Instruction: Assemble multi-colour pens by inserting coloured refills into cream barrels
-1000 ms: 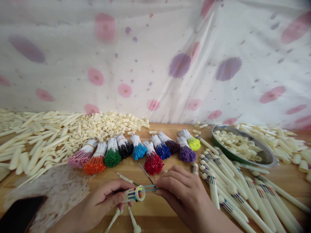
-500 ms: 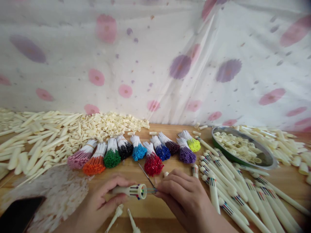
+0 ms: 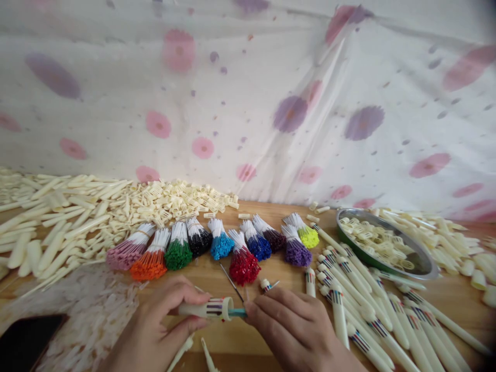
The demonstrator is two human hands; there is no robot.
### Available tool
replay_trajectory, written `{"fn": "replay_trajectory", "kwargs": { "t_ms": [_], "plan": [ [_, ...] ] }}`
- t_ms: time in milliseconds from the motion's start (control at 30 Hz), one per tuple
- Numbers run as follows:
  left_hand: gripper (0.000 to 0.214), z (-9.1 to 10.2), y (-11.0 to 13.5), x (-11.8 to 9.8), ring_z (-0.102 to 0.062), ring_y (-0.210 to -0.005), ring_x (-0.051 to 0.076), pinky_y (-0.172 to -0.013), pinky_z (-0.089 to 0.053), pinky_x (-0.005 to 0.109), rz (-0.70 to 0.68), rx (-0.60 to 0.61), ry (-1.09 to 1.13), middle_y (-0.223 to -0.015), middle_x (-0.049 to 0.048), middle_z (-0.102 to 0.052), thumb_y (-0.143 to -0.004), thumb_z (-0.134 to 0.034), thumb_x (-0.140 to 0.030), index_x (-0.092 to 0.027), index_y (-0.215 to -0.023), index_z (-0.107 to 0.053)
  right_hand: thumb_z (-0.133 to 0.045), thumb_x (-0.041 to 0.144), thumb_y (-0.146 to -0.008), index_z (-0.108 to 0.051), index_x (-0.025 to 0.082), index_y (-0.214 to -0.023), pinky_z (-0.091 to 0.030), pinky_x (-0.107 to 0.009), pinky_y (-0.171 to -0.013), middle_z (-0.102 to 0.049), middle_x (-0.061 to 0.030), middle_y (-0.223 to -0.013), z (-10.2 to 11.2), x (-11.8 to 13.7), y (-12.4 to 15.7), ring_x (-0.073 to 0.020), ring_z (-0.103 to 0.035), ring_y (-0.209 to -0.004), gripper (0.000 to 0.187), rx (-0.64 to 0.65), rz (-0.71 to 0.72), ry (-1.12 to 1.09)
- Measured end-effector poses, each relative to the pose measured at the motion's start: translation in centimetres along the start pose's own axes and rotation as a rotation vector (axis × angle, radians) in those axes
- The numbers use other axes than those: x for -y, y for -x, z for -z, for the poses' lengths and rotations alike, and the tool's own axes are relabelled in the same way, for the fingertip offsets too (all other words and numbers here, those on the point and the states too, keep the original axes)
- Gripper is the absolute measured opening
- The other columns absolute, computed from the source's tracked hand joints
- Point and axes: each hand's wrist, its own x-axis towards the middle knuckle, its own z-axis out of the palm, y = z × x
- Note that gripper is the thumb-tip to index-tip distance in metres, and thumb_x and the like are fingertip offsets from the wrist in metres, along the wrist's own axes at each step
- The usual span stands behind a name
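Observation:
My left hand is closed around a cream multicolour pen barrel, held level with its open end to the right. Coloured sliders show in the slots near that end. My right hand pinches a slim teal piece that reaches into the barrel's mouth; its far end is hidden by the fingers. A thin dark rod lies just behind the fingertips. Close beyond my right hand is a short pen part with coloured sliders. Two cream pointed tips lie below the barrel.
Bundled refills stand in a row, among them red, orange and purple. Loose cream pen parts heap at left. Finished-looking pens and a metal bowl of slotted rings are right. A phone lies front left.
The barrel's open mouth has turned away from view, toward the right. The teal piece shows more broadly at the mouth. My right hand has shifted slightly, and the short pen part behind it shows more.

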Motion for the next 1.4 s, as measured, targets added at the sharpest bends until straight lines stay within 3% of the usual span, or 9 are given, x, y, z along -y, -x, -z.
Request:
{"fn": "replay_trajectory", "kwargs": {
  "t_ms": [133, 300, 500, 667, 967, 1267, 1400],
  "plan": [
    [0.007, -0.1, 0.0, -0.2, -0.064, -0.079, 0.020, -0.062, -0.052, 0.023, 0.133, 0.033, 0.090, -0.082, 0.0015, -0.069, -0.070, -0.070, -0.025, -0.026, -0.075, -0.066, -0.037, 0.009, -0.095, -0.068, 0.010, -0.092, -0.051, -0.026, -0.062, -0.073, -0.0052, -0.081, 0.4, -0.2, -0.3, -0.0154, -0.064, -0.075, 0.031, 0.001, 0.068, 0.047],
    [0.010, 0.0, -0.4, -1.4, -0.064, -0.078, 0.020, -0.067, -0.051, 0.026, 0.259, 0.066, 0.175, -0.080, 0.0001, -0.069, -0.068, -0.066, -0.018, -0.023, -0.076, -0.064, -0.034, 0.012, -0.097, -0.068, 0.013, -0.091, -0.050, -0.025, -0.061, -0.074, -0.0022, -0.083, 0.6, -0.6, -0.7, -0.0135, -0.063, -0.078, 0.035, 0.000, 0.055, 0.094],
    [0.014, 0.4, -0.9, -1.8, -0.065, -0.081, 0.020, -0.076, -0.049, 0.029, 0.335, 0.212, 0.338, -0.079, -0.0011, -0.070, -0.064, -0.067, -0.015, -0.023, -0.075, -0.065, -0.035, 0.015, -0.097, -0.068, 0.012, -0.091, -0.047, -0.025, -0.059, -0.073, -0.0028, -0.082, 0.6, -0.8, -0.7, -0.0141, -0.063, -0.078, 0.033, -0.013, 0.030, 0.049],
    [0.019, 0.4, -1.1, -0.8, -0.065, -0.087, 0.019, -0.079, -0.049, 0.030, 0.276, 0.309, 0.482, -0.086, -0.0014, -0.071, -0.066, -0.069, -0.016, -0.027, -0.081, -0.070, -0.039, 0.013, -0.095, -0.068, 0.012, -0.092, -0.049, -0.026, -0.060, -0.073, -0.0021, -0.082, 1.3, -0.4, -0.9, -0.0152, -0.062, -0.077, 0.029, 0.017, 0.002, -0.005],
    [0.019, 0.3, -0.9, 1.0, -0.065, -0.085, 0.016, -0.077, -0.050, 0.024, 0.191, 0.387, 0.608, -0.086, -0.0027, -0.070, -0.071, -0.073, -0.026, -0.035, -0.088, -0.072, -0.053, 0.013, -0.089, -0.066, 0.010, -0.086, -0.047, -0.024, -0.053, -0.071, -0.0027, -0.074, 0.5, -0.2, -0.7, -0.0136, -0.059, -0.068, 0.013, -0.078, -0.015, -0.087],
    [0.016, 0.1, -1.1, 0.3, -0.067, -0.079, 0.021, -0.071, -0.054, 0.029, 0.189, 0.340, 0.625, -0.084, 0.0009, -0.069, -0.067, -0.075, -0.032, -0.032, -0.083, -0.074, -0.049, 0.013, -0.091, -0.064, 0.009, -0.087, -0.045, -0.024, -0.053, -0.068, -0.0053, -0.071, 0.3, -0.1, -0.7, -0.0139, -0.058, -0.065, 0.016, -0.040, -0.042, -0.183],
    [0.016, 0.2, -1.0, 0.5, -0.066, -0.086, 0.022, -0.075, -0.053, 0.031, 0.182, 0.299, 0.567, -0.086, 0.0010, -0.070, -0.067, -0.075, -0.027, -0.032, -0.082, -0.074, -0.047, 0.016, -0.092, -0.064, 0.012, -0.086, -0.047, -0.022, -0.055, -0.066, -0.0042, -0.067, -0.1, -0.1, -0.6, -0.0128, -0.059, -0.064, 0.019, -0.031, -0.070, -0.152]
  ]
}}
